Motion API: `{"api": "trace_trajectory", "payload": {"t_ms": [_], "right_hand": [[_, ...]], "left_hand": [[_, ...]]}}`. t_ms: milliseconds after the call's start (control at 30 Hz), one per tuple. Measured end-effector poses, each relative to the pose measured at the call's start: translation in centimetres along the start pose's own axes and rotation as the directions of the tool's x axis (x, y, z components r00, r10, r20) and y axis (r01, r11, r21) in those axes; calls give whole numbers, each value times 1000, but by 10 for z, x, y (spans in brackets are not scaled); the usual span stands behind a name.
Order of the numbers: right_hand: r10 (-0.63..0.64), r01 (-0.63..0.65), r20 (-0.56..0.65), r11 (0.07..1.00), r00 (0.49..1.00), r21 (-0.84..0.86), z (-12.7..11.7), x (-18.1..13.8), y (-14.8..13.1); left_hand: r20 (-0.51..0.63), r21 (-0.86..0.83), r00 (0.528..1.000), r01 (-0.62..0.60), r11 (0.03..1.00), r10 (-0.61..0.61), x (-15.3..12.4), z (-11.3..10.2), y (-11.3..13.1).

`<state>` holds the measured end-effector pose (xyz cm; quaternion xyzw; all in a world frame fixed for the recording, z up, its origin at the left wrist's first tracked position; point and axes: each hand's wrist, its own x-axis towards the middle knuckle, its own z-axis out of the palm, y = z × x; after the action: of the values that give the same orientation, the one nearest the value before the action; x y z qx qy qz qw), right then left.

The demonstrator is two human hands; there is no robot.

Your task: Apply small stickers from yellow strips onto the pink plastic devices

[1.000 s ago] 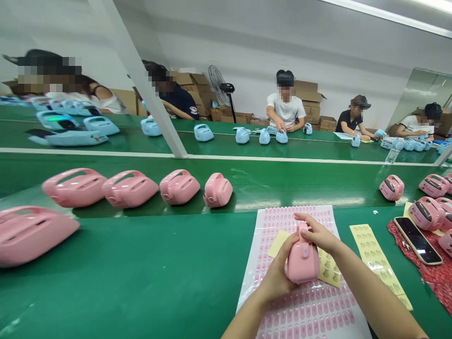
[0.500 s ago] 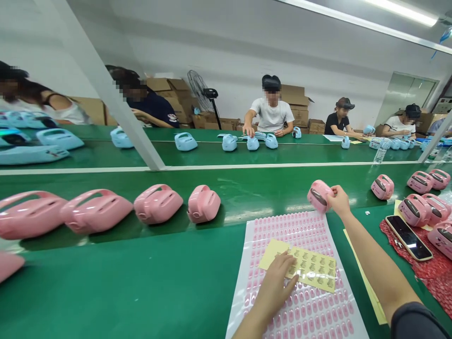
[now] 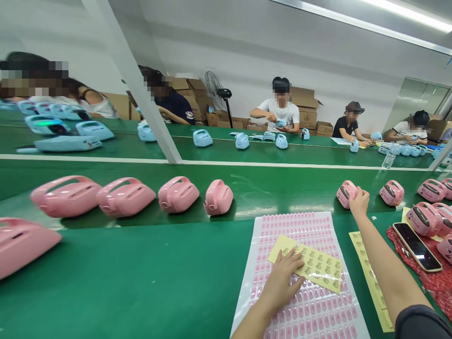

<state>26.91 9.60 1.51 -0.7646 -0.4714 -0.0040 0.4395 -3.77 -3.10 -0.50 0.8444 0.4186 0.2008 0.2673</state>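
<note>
My left hand lies with fingers spread on a yellow label sheet printed with rows of small dark text. Beneath that is a large clear-and-white sheet covered with rows of pink oval stickers. Off to the right, my right hand grips a pink plastic housing with a dark front panel, at the far side of the green work surface. My fingers cover its right side; whether it rests on the surface I cannot tell. Another pink housing stands just right of it.
Several pink handled housings stand in a row at left. A phone lies on red bubble wrap at right, beside more housings. A yellow strip lies under my right forearm. Co-workers handle blue housings across the bench.
My right hand has moved the pink housing rightward, closer to the other finished-looking housings with dark panels. My left hand stays on the label sheet. The view has shifted slightly left.
</note>
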Motion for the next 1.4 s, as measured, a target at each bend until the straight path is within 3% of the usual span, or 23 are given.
{"api": "trace_trajectory", "payload": {"t_ms": [133, 233, 333, 400, 433, 633, 700, 800, 933, 1133, 1233, 1300, 1400], "right_hand": [[-245, 233, 153, 968, 957, 92, 36, -49, -25], [-314, 286, 212, 946, 926, 152, 65, -85, -37], [-322, 288, 170, 937, 932, 196, 78, -106, -39], [-319, 286, 122, 930, 940, 230, 79, -112, -37], [-322, 290, 102, 924, 941, 248, 78, -114, -35], [-368, 332, 52, 883, 928, 331, 76, -119, -37], [-363, 326, 49, 881, 930, 343, 77, -121, -40], [-330, 283, 69, 886, 942, 367, 79, -123, -43], [-268, 204, 117, 896, 956, 394, 80, -123, -44], [-212, 166, 52, 877, 976, 451, 67, -122, -60], [-180, 23, 171, 750, 969, 661, 59, -139, -97], [-208, -142, 319, 590, 925, 795, 56, -154, -127], [-125, -376, 442, 355, 888, 856, 53, -169, -156]], "left_hand": [[-14, -43, 1000, 27, 999, -28, -1, 1, 4], [-125, -125, 989, 63, 990, -79, -4, -6, 8], [-282, -337, 940, 93, 937, -195, -2, -29, 3], [-349, -547, 864, 127, 828, -363, 6, -52, -12], [-364, -671, 789, 146, 727, -495, 12, -65, -23], [-504, -793, 402, 134, 594, -764, 54, -143, -101], [-489, -819, 358, 125, 560, -795, 65, -158, -118], [-450, -835, 380, 143, 532, -808, 76, -165, -129], [-509, -775, 424, 154, 613, -749, 82, -147, -123], [-632, -536, 608, 105, 837, -481, 49, -88, -72], [-640, -411, 692, 59, 910, -334, 31, -63, -43], [-632, -344, 734, 20, 939, -248, 24, -52, -27], [-603, -277, 785, -40, 960, -141, 16, -43, -12]]}}
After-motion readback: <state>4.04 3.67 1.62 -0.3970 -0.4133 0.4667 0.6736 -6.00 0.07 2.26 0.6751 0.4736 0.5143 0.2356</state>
